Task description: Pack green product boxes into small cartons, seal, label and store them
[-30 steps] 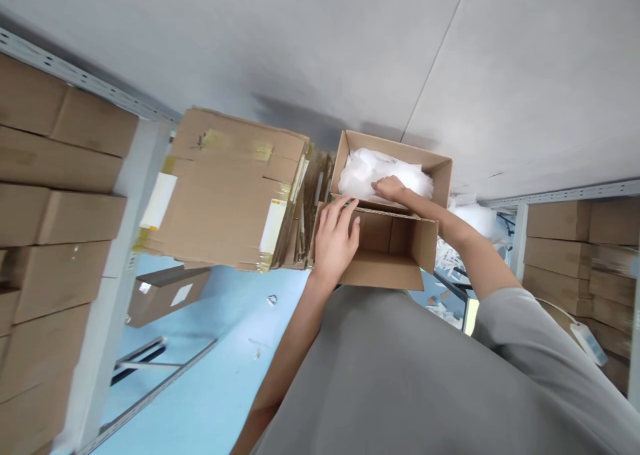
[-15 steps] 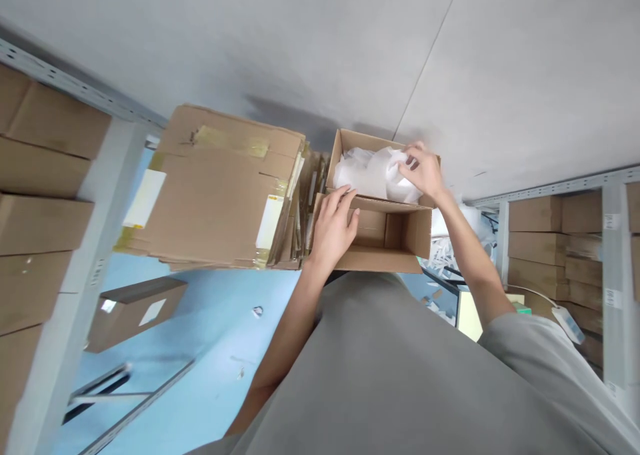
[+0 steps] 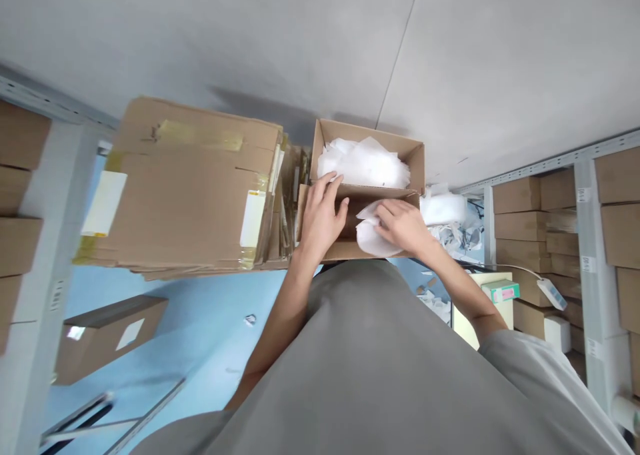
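Sheet of white wrap (image 3: pixel 374 240) now at front box (image 3: pixel 343 249), overlapping its opening and near edge, gripped between bent fingers of right hand (image 3: pixel 401 224). Half second ago, right hand was at rear box (image 3: pixel 416 162), where white wrapping (image 3: pixel 363 164) remains heaped. Shift suggests sheet comes from that heap: transfer looks well along, release not yet made. Left hand (image 3: pixel 323 220) stays at front box's left end, fingers spread, loosely bent at rear rim; firm grip, cannot tell.
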Demonstrator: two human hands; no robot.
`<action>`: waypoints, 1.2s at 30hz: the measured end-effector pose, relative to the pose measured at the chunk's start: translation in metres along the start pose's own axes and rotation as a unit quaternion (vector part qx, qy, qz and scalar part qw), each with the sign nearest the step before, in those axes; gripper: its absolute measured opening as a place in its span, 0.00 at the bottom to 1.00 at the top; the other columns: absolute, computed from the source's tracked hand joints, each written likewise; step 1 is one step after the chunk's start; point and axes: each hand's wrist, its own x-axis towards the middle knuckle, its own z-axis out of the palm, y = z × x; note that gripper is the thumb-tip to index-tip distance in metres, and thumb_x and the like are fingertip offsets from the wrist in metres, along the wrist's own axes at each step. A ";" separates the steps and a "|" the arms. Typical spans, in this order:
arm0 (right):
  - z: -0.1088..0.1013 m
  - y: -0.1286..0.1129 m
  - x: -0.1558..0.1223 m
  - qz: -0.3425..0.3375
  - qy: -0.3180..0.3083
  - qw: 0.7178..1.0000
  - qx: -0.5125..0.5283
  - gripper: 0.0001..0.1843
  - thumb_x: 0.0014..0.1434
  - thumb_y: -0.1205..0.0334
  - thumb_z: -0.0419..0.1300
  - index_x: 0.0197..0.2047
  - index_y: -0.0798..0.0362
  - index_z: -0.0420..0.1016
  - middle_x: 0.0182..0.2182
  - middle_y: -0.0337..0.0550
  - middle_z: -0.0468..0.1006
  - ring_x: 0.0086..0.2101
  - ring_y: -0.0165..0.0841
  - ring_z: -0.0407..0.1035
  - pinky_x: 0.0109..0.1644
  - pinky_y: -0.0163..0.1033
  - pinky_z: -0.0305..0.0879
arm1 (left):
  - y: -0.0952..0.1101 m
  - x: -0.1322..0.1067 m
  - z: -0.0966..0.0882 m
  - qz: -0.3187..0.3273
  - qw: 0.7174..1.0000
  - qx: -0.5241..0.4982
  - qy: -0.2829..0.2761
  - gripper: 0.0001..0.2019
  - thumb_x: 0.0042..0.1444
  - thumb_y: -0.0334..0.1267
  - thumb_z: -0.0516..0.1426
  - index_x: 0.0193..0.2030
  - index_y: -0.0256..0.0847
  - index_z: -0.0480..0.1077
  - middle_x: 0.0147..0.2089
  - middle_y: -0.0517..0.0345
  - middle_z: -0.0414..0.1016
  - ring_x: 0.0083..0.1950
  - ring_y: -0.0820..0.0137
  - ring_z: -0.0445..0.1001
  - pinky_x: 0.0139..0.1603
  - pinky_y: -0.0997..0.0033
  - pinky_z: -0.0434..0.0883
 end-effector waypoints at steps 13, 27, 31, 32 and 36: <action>-0.033 0.030 0.025 0.068 -0.012 0.991 0.113 0.15 0.82 0.55 0.56 0.59 0.45 0.84 0.49 0.44 0.91 0.47 0.44 0.86 0.51 0.44 0.76 | 0.000 -0.008 -0.002 0.000 1.000 0.011 -0.005 0.27 0.76 0.36 0.56 0.80 0.44 0.67 0.80 0.39 0.69 0.82 0.49 0.68 0.85 0.41 0.66; 0.100 0.167 0.202 0.139 -0.248 0.958 0.024 0.27 0.74 0.56 0.69 0.72 0.52 0.79 0.67 0.59 0.84 0.62 0.49 0.81 0.61 0.45 0.75 | -0.005 -0.004 -0.006 -0.017 0.999 0.039 -0.033 0.30 0.79 0.42 0.54 0.85 0.48 0.61 0.84 0.40 0.65 0.86 0.49 0.64 0.87 0.40 0.64; 0.121 0.159 0.202 0.121 -0.272 0.955 -0.013 0.19 0.75 0.65 0.59 0.64 0.55 0.85 0.65 0.62 0.85 0.61 0.52 0.81 0.61 0.47 0.76 | -0.007 -0.004 -0.001 -0.023 0.999 0.039 -0.022 0.30 0.79 0.43 0.54 0.85 0.47 0.61 0.84 0.39 0.64 0.86 0.49 0.63 0.87 0.40 0.64; 0.124 0.158 0.200 0.118 -0.273 0.955 -0.018 0.20 0.75 0.66 0.57 0.63 0.55 0.85 0.64 0.63 0.85 0.61 0.52 0.81 0.61 0.47 0.76 | -0.007 -0.005 0.000 -0.022 0.999 0.038 -0.019 0.30 0.79 0.43 0.54 0.85 0.47 0.62 0.84 0.39 0.64 0.87 0.49 0.63 0.87 0.40 0.64; 0.130 0.155 0.192 0.119 -0.260 0.957 -0.043 0.29 0.76 0.64 0.55 0.77 0.61 0.71 0.65 0.70 0.83 0.62 0.53 0.80 0.62 0.49 0.75 | -0.008 -0.005 0.002 -0.022 0.999 0.037 -0.014 0.30 0.79 0.43 0.55 0.84 0.47 0.62 0.84 0.38 0.64 0.86 0.49 0.64 0.87 0.40 0.64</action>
